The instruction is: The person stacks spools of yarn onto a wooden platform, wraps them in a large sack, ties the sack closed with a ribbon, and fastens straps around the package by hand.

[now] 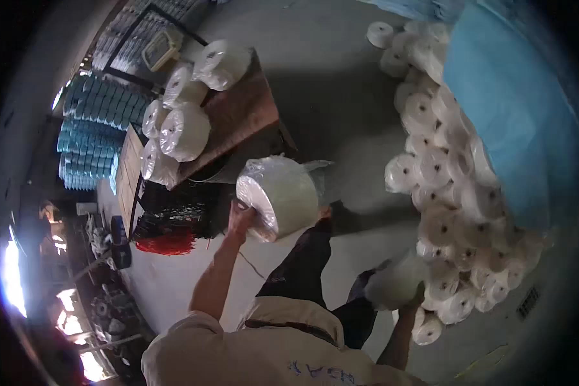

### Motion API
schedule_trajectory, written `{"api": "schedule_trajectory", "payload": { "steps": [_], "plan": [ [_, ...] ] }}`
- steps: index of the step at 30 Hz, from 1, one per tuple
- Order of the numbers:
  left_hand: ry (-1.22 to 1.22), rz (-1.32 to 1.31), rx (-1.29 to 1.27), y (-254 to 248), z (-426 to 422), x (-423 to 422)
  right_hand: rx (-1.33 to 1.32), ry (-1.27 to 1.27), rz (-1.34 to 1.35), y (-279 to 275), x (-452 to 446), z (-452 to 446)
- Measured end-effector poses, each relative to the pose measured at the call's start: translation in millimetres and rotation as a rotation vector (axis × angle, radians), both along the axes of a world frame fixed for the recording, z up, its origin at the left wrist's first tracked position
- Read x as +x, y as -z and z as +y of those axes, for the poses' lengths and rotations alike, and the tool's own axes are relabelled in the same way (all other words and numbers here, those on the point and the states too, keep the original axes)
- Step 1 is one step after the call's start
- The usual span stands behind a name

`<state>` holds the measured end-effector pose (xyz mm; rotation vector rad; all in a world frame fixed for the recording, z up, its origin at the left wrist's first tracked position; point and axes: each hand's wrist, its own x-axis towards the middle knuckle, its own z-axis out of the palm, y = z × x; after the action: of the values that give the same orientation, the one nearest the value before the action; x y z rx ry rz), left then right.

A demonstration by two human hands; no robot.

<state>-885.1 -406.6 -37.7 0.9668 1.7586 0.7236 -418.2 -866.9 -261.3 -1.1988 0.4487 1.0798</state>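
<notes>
My left hand [240, 217] grips the near end of a large white roll [293, 196] wrapped in clear plastic. Loose film sticks out from the roll's far side, and the roll hangs in front of my left leg. Low on the right, my right hand [417, 298] is closed at the edge of a second white roll [392, 284]. That roll is smeared by motion and hides most of my right fingers. It is beside my right leg, close to a pile of similar rolls [434, 166].
A brown-topped table [254, 106] carries several wrapped rolls and stands near a weighing scale [162, 50]. Black and red strands [167, 243] hang beneath it. Teal stacks [100, 132] rise at the left, above machinery [112, 315]. A blue sheet [505, 109] partly covers the pile.
</notes>
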Motion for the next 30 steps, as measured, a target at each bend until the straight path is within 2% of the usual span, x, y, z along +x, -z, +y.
{"api": "schedule_trajectory", "payload": {
  "steps": [1, 2, 3, 4, 5, 6, 8, 9, 10, 12, 13, 14, 15, 16, 17, 18, 20, 21, 23, 26, 28, 29, 30],
  "plan": [
    [0.091, 0.135, -0.052, -32, 42, -16, 0.126, -0.064, -0.055, -18, -29, 26],
    [0.091, 0.189, 0.192, -43, 77, -31, 0.255, -0.121, -0.107, -37, -59, 53],
    [0.122, 0.224, 0.202, -53, 121, -54, 0.303, -0.095, 0.019, -117, -86, 120],
    [0.172, 0.025, 0.22, -52, 167, -86, 0.342, -0.068, 0.145, -197, -113, 188],
    [0.258, 0.065, 0.362, -50, 217, -104, 0.261, -0.171, -0.136, -130, -111, 183],
    [0.374, 0.604, 0.309, -47, 274, -120, 0.27, -0.197, -0.166, -149, -114, 224],
    [0.449, 0.866, 0.336, -81, 347, -110, 0.517, -0.248, -0.047, -230, -129, 345],
    [0.564, 0.723, 0.492, -75, 384, -125, 0.472, -0.308, -0.042, -252, -127, 399],
    [0.58, 0.756, 0.475, -106, 394, -112, 0.424, -0.367, -0.037, -270, -122, 458],
    [0.636, 0.796, 0.226, -117, 425, -115, 0.538, -0.562, -0.343, -293, -130, 592],
    [0.647, 0.67, 0.252, -133, 421, -120, 0.601, -0.78, -0.546, -348, -163, 666],
    [0.569, 0.645, 0.459, -98, 422, -131, 0.678, -0.957, -0.768, -404, -197, 741],
    [0.49, 0.618, 0.67, -64, 420, -136, 0.742, -1.026, -1.095, -431, -237, 803],
    [0.373, 0.662, 0.701, -86, 393, -121, 0.79, -1.024, -1.433, -458, -278, 864],
    [0.374, 0.595, 0.749, -94, 367, -122, 0.684, -1.03, -1.801, -474, -312, 907],
    [0.38, 0.524, 0.792, -94, 338, -123, 0.474, -1.134, -1.964, -483, -346, 940],
    [0.4, 0.338, 0.796, -90, 277, -123, 0.474, -1.081, -2.284, -458, -393, 1013],
    [0.413, 0.303, 0.741, -93, 245, -126, 0.47, -1.081, -2.287, -452, -406, 1036],
    [0.401, 0.258, 0.623, -87, 186, -143, 0.339, -1.325, -2.314, -441, -431, 1071],
    [0.307, 0.273, 0.387, -47, 104, -186, 0.199, -1.394, -2.318, -462, -453, 1071],
    [0.219, 0.194, 0.112, -17, 62, -209, 0.327, -1.149, -2.415, -443, -449, 1058],
    [0.183, 0.208, 0.05, 12, 40, -221, 0.652, -0.705, -2.352, -422, -444, 1041],
    [0.169, 0.221, -0.013, 50, 20, -237, 0.606, -0.761, -2.202, -430, -442, 996]
  ]
}}
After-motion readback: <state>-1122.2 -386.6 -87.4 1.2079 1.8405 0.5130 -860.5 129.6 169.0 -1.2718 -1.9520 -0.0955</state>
